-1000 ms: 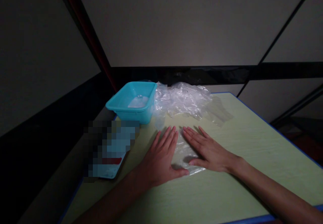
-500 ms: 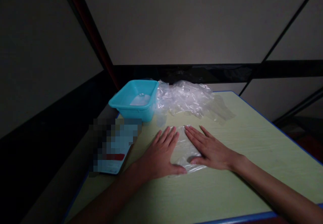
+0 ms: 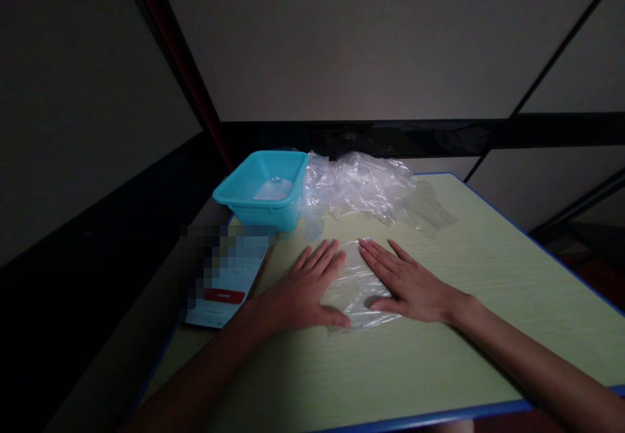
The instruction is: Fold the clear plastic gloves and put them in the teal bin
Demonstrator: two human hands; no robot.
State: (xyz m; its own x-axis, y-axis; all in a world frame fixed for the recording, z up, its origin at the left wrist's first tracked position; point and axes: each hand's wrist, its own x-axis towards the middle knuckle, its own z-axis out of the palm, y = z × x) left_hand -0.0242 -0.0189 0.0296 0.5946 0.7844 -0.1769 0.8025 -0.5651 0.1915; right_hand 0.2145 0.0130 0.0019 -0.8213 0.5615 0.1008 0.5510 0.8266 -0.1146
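Note:
A clear plastic bag (image 3: 359, 288), thin and slightly wrinkled, lies flat on the pale green table (image 3: 312, 381). My left hand (image 3: 307, 293) rests on its left side, fingers stretched out and thumb pointing right. On the bag's right side lies my right hand (image 3: 407, 283), palm down, with its fingers extended and its thumb apart. Neither hand grasps anything. Parts of the bag are hidden under both hands.
A turquoise plastic basin (image 3: 254, 211) with something whitish inside stands at the back left. Beside it, crumpled clear plastic bags (image 3: 366, 185) are heaped near the wall. A lit phone or tablet (image 3: 227, 290), partly pixelated, lies at the left edge. Blue edging borders the table.
My left hand has shifted slightly left, its thumb uncovering more of the bag's lower part. My right hand stays in nearly the same place on the bag.

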